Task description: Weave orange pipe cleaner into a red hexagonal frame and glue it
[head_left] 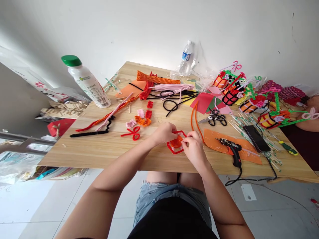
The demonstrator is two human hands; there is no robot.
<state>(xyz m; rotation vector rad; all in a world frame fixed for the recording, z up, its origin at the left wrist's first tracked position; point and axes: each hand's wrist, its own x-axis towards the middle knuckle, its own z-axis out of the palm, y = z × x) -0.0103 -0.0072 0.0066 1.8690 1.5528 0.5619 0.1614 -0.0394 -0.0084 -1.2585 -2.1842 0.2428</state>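
Observation:
Near the table's front edge, my left hand (165,133) and my right hand (194,148) close on a small basket-like piece of red and orange pipe cleaner (175,143). A red strand forms its outer loop, with orange coiled inside. My left fingers pinch its upper left, partly hidden behind the hand; my right thumb and finger pinch its right side. Just left lies a red pipe-cleaner bow (134,133). Beyond it are crimped orange pieces (143,121) and crimped pink pieces (131,123). Two bent orange pipe cleaners (193,118) lie behind my right hand.
Right of my hands, a glue gun (230,146) rests on an orange sheet, its cord over the edge. Scissors (216,118), a phone (256,137) and a screwdriver (287,148) lie nearby. Finished baskets (230,94) stand at right, beside another person's arm (311,108). A white bottle (92,86) stands left.

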